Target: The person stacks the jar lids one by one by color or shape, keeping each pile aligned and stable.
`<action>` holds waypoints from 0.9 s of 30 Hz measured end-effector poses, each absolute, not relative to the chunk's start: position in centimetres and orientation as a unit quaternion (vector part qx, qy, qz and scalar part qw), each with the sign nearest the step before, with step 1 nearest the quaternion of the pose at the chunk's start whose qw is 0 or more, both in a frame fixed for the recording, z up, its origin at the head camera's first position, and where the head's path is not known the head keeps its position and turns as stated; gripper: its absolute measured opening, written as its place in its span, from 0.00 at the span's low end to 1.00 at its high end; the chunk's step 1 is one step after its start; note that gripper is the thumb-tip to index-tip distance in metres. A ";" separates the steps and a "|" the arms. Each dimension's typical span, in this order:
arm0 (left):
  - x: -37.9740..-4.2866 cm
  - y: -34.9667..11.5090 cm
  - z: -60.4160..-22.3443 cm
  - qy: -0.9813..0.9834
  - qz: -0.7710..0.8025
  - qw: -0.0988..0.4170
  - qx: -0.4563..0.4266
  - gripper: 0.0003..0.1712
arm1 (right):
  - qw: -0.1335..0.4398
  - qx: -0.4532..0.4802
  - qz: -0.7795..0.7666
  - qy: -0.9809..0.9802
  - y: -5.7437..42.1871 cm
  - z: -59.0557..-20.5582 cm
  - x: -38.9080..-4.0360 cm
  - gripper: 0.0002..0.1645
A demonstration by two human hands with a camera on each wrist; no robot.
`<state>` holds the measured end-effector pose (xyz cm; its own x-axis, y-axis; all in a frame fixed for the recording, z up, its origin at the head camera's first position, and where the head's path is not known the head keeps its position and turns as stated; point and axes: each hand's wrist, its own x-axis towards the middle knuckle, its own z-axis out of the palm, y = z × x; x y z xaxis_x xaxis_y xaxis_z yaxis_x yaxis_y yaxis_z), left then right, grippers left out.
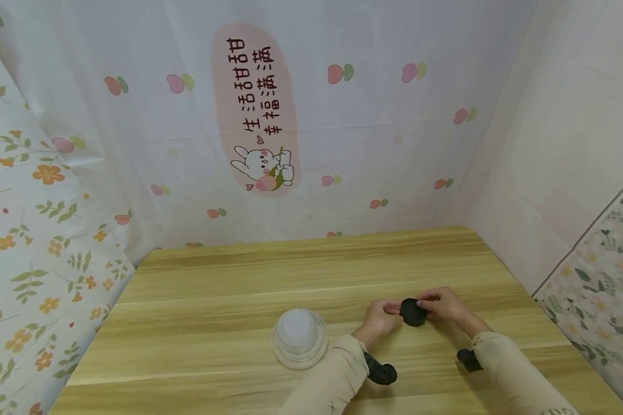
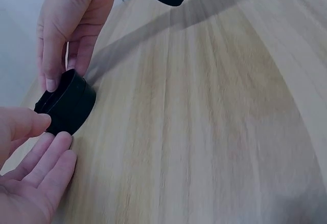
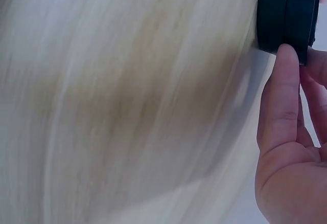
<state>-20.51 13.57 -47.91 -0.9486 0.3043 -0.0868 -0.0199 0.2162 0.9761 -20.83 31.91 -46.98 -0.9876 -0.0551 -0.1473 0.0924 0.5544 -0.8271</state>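
A short, round black container (image 1: pixel 413 312) is held between both hands at the right side of the table. The left hand (image 1: pixel 381 319) pinches its near rim with thumb and fingers. From the opposite side the right hand (image 1: pixel 446 304) grips the edge, its thumb at the rim. The left wrist view shows one end of the black container (image 2: pixel 76 106) hollow, with a line running round its side. Close up in the right wrist view, a finger of the right hand (image 3: pixel 288 132) lies along the wall. Whether the container touches the table cannot be told.
Left of the hands, a clear plastic tub (image 1: pixel 297 331) sits on a pale round base (image 1: pixel 300 362). Both wear black wrist mounts (image 1: pixel 381 372) over cream sleeves (image 1: pixel 332 374). The wood-grain table (image 1: pixel 197 323) meets patterned cloth (image 1: pixel 311 132) at its back and left.
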 end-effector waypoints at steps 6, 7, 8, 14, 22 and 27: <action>-20.9 12.7 -48.0 0.764 0.625 0.133 0.082 0.13 | 0.080 0.007 -0.483 0.872 31.0 -47.2 -21.2 0.15; -21.0 12.5 -48.0 0.761 0.629 0.135 0.082 0.12 | 0.080 0.006 -0.487 0.870 30.8 -47.2 -21.2 0.15; -21.1 12.3 -48.0 0.756 0.635 0.138 0.082 0.11 | 0.079 0.002 -0.489 0.869 30.6 -47.3 -21.2 0.15; -21.9 11.1 -48.2 0.756 0.633 0.135 0.095 0.09 | 0.075 -0.001 -0.512 0.856 29.1 -47.5 -21.6 0.14; -22.3 10.3 -48.1 0.767 0.624 0.128 0.075 0.08 | 0.078 -0.003 -0.527 0.846 28.0 -47.6 -22.2 0.14; -22.9 9.9 -48.1 0.783 0.605 0.115 0.082 0.09 | 0.080 0.001 -0.525 0.847 28.0 -47.4 -22.3 0.16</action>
